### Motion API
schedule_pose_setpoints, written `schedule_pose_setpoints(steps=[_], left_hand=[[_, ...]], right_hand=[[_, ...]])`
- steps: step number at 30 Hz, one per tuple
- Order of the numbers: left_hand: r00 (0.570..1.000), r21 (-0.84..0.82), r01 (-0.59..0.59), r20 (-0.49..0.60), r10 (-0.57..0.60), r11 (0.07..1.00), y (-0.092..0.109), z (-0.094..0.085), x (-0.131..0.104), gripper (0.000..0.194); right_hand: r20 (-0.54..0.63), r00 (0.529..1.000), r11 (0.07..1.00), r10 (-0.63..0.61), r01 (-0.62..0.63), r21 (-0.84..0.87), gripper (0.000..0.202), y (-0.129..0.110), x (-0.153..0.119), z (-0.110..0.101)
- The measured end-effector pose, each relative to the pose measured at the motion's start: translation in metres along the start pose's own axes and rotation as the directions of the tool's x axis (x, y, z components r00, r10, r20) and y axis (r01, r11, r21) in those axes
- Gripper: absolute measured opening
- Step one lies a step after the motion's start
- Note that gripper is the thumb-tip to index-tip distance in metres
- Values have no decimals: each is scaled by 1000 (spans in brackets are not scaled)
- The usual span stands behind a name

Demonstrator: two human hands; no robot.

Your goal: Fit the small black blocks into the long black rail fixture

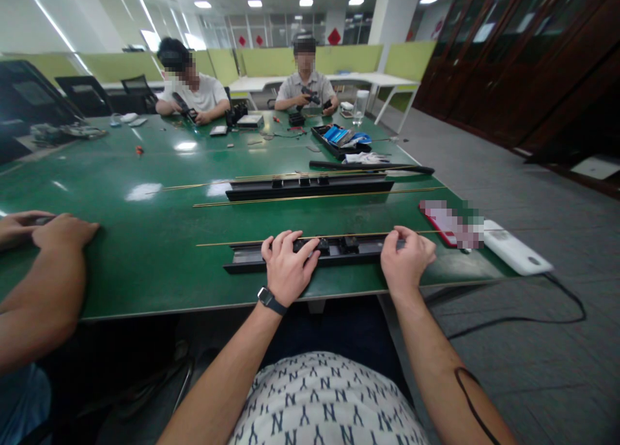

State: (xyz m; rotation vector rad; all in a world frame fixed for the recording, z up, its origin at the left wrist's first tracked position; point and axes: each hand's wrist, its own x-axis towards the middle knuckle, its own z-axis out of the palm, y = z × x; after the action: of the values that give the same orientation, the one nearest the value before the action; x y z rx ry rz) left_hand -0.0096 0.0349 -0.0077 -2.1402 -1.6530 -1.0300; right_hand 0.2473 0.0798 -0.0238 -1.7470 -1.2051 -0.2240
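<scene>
A black channel-shaped rail [247,258] lies along the table's near edge, with small black blocks [348,245] seated in its trough. A thin gold-coloured rod [217,245] runs along the rail's far side and sticks out past both ends. My left hand [289,264], a watch on its wrist, grips the rail from above with bent, parted fingers, its fingertips beside a black block. At the rail's right end, my right hand [407,259] is closed in a pinch around the thin rod; its fingertips partly hide the hold.
Farther back lie a second black rail [310,188], more thin rods [320,196], a black tube [371,166] and a tool tray [334,141]. A phone [443,222] and white power strip [516,248] sit right. A co-worker's hands [62,228] are left; two people sit opposite.
</scene>
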Motion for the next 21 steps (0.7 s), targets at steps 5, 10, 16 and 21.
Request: schedule_pose_setpoints(steps=[5, 10, 16, 21], left_hand=[[1000, -1, -6, 5, 6, 1000, 0, 0, 0, 25], [1000, -3, -14, 1, 14, 1000, -1, 1, 0, 25], [1000, -3, -17, -6, 17, 1000, -2, 2, 0, 23], [1000, -7, -17, -16, 17, 1000, -2, 2, 0, 22]], right_hand=[[9, 1000, 1000, -11, 11, -2, 34, 1, 0, 0], [25, 1000, 1000, -17, 17, -15, 34, 1, 0, -1], [36, 999, 999, -32, 33, -13, 34, 2, 0, -1], [33, 998, 998, -53, 54, -18, 34, 4, -1, 0]])
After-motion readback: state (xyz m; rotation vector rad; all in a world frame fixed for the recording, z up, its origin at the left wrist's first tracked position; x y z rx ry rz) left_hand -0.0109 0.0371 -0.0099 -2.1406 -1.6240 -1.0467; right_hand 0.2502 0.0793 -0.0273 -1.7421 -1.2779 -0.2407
